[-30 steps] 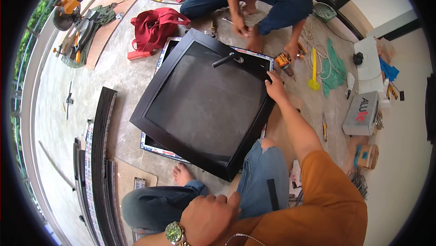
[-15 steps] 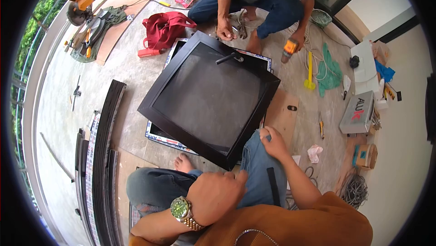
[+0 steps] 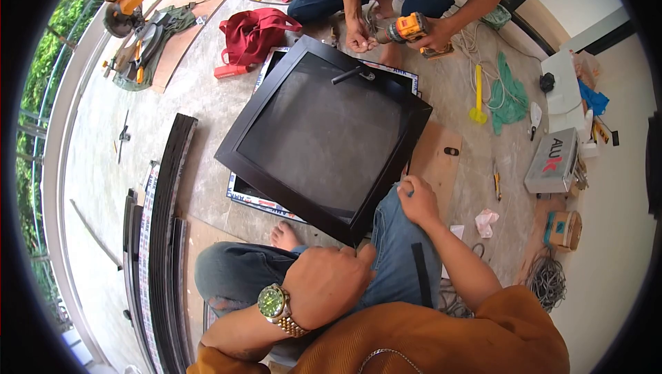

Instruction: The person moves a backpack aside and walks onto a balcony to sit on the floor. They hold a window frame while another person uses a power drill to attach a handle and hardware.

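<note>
My left hand (image 3: 329, 279), with a green-dialled watch (image 3: 273, 301) on the wrist, is closed over my lap. Its fingers curl under, so anything inside is hidden. On my bent knee rests my right hand (image 3: 419, 201), fingers curled in and nothing seen in them. In front of my knees lies a black-framed window sash (image 3: 252, 108) with a dark pane and a handle (image 3: 348, 76) at its far side. Beneath it, turned at an angle, is another frame (image 3: 265, 201) with printed protective tape. Both my hands are apart from the sash.
Across the sash, another person holds a yellow cordless drill (image 3: 408, 27). A red bag (image 3: 252, 39) lies to their side. Long black profiles (image 3: 169, 236) are stacked at left. A yellow mallet (image 3: 478, 101), green cloth (image 3: 509, 98) and silver case (image 3: 552, 160) are at right.
The other person has raised the drill from beside their leg and brought it toward their other hand. My view has shifted slightly; my hands keep their places.
</note>
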`<act>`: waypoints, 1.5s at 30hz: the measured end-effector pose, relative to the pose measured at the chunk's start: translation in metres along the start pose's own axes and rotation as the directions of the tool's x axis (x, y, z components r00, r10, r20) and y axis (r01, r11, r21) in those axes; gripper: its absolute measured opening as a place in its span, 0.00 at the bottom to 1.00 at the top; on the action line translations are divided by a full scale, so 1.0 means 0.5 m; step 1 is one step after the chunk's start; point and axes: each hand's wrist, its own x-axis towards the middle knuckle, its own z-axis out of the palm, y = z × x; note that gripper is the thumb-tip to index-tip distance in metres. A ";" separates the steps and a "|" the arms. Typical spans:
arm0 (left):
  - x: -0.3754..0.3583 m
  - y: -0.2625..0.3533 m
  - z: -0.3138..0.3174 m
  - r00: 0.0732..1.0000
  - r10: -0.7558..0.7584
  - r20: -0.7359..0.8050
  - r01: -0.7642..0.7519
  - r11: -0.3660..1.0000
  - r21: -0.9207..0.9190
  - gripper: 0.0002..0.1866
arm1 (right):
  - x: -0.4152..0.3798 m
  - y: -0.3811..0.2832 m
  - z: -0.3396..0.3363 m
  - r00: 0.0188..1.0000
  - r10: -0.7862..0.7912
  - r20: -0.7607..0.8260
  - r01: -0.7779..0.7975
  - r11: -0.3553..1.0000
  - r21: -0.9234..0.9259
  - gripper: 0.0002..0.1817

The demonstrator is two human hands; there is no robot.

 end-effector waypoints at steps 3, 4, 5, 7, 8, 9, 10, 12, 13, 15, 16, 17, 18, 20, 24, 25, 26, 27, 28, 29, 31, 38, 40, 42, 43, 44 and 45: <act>0.001 -0.001 0.001 1.000 0.003 -0.011 -0.003 1.000 -0.008 0.12 | 0.001 -0.001 -0.002 1.000 -0.007 -0.001 0.007 1.000 -0.002 0.19; 0.000 -0.002 0.002 1.000 0.006 -0.026 -0.006 1.000 -0.015 0.12 | 0.002 0.000 -0.002 1.000 -0.007 -0.002 0.007 1.000 -0.002 0.19; 0.000 -0.004 0.003 0.999 0.009 -0.041 -0.010 1.000 -0.023 0.12 | 0.003 0.001 0.000 1.000 0.001 -0.004 -0.001 1.000 -0.011 0.19; 0.001 -0.004 0.002 1.000 0.003 -0.025 -0.003 1.000 -0.015 0.12 | 0.003 0.003 0.003 1.000 0.006 -0.003 -0.006 1.000 -0.018 0.19; 0.001 -0.004 0.002 1.000 -0.004 -0.010 0.004 1.000 -0.006 0.12 | 0.002 0.006 0.003 1.000 -0.008 -0.011 0.008 1.000 -0.016 0.19; 0.001 -0.005 0.005 1.000 -0.014 -0.015 0.014 1.000 -0.003 0.12 | 0.004 0.006 0.004 0.999 -0.028 -0.019 0.028 1.000 -0.013 0.18; 0.002 -0.005 0.011 1.000 0.010 -0.029 -0.010 1.000 -0.008 0.12 | 0.003 0.007 0.002 0.999 -0.051 -0.013 0.051 0.999 -0.006 0.18; -0.004 -0.009 0.016 0.997 -0.028 -0.070 0.030 0.999 0.017 0.11 | -0.001 0.002 0.004 1.000 0.021 -0.010 -0.021 1.000 -0.013 0.18; -0.003 -0.006 0.021 0.998 -0.029 -0.052 0.030 1.000 0.007 0.12 | -0.003 -0.001 0.005 1.000 -0.006 -0.027 0.005 1.000 -0.018 0.18; -0.005 -0.005 0.023 0.997 -0.065 -0.052 0.066 0.998 0.020 0.13 | -0.004 0.011 0.010 0.997 -0.059 -0.052 0.058 0.998 -0.026 0.17; -0.004 -0.006 0.024 0.998 -0.046 -0.037 0.046 0.999 0.005 0.13 | 0.003 0.012 0.016 0.995 -0.080 -0.064 0.078 0.996 -0.033 0.17; -0.002 -0.010 0.021 1.000 -0.015 -0.020 0.015 1.000 -0.013 0.13 | 0.011 -0.005 0.014 0.992 -0.102 -0.071 0.101 0.995 -0.017 0.17; -0.005 -0.013 0.017 1.000 -0.021 -0.021 0.021 1.000 -0.003 0.13 | 0.005 -0.014 0.006 0.996 -0.071 -0.054 0.070 0.997 -0.029 0.17; -0.002 -0.009 0.018 1.000 -0.009 -0.020 0.009 1.000 -0.003 0.14 | -0.003 -0.010 0.002 0.999 -0.013 -0.040 0.011 0.999 -0.050 0.17; -0.002 -0.008 0.023 1.000 0.011 -0.021 -0.012 0.999 -0.034 0.14 | -0.006 -0.010 -0.003 0.998 0.018 -0.059 -0.019 1.000 -0.021 0.17; -0.002 -0.009 0.024 1.000 0.005 -0.014 -0.005 0.999 -0.036 0.14 | -0.002 -0.005 0.001 0.999 0.013 -0.042 -0.013 1.000 -0.020 0.17; 0.000 -0.010 0.023 1.000 -0.007 -0.009 0.006 0.999 -0.036 0.14 | 0.001 -0.002 0.001 1.000 0.003 -0.024 -0.003 1.000 -0.017 0.17; 0.000 -0.010 0.020 1.000 -0.012 0.011 0.012 0.998 -0.064 0.15 | 0.000 -0.004 -0.004 0.999 0.022 -0.032 -0.023 1.000 -0.018 0.17; 0.002 -0.007 0.014 1.000 0.003 0.018 -0.002 0.998 -0.063 0.15 | -0.001 -0.007 -0.007 1.000 0.016 -0.020 -0.017 1.000 -0.023 0.18; 0.003 -0.004 0.007 1.000 0.008 -0.020 -0.009 1.000 -0.020 0.13 | 0.000 -0.009 -0.009 1.000 0.008 -0.005 -0.008 1.000 -0.027 0.18; 0.004 0.000 -0.002 0.999 0.021 -0.050 -0.020 1.000 0.023 0.12 | 0.000 -0.008 -0.008 1.000 0.014 -0.002 -0.014 1.000 -0.013 0.18; 0.014 -0.002 -0.002 1.000 0.017 -0.001 -0.017 1.000 0.014 0.17 | 0.002 0.002 -0.005 1.000 -0.001 0.006 0.001 1.000 -0.014 0.19; 0.016 0.000 -0.004 1.000 0.011 0.014 -0.011 1.000 0.014 0.19 | 0.003 -0.003 -0.010 1.000 0.016 0.021 -0.015 1.000 -0.018 0.20; 0.017 0.003 -0.007 1.000 0.012 0.004 -0.012 0.996 0.083 0.19 | 0.002 -0.003 -0.010 0.999 0.032 0.037 -0.031 0.999 -0.024 0.20; 0.018 0.003 -0.008 1.000 0.013 0.005 -0.014 0.996 0.083 0.19 | 0.002 -0.001 -0.008 0.999 0.025 0.029 -0.025 0.999 -0.022 0.20; 0.018 0.003 -0.008 1.000 0.015 -0.003 -0.015 0.996 0.089 0.20 | 0.002 0.001 -0.007 1.000 0.018 0.021 -0.018 1.000 -0.021 0.20; 0.018 0.003 -0.009 1.000 0.017 -0.011 -0.016 0.995 0.095 0.20 | 0.003 0.002 -0.006 1.000 0.019 0.022 -0.019 1.000 -0.021 0.20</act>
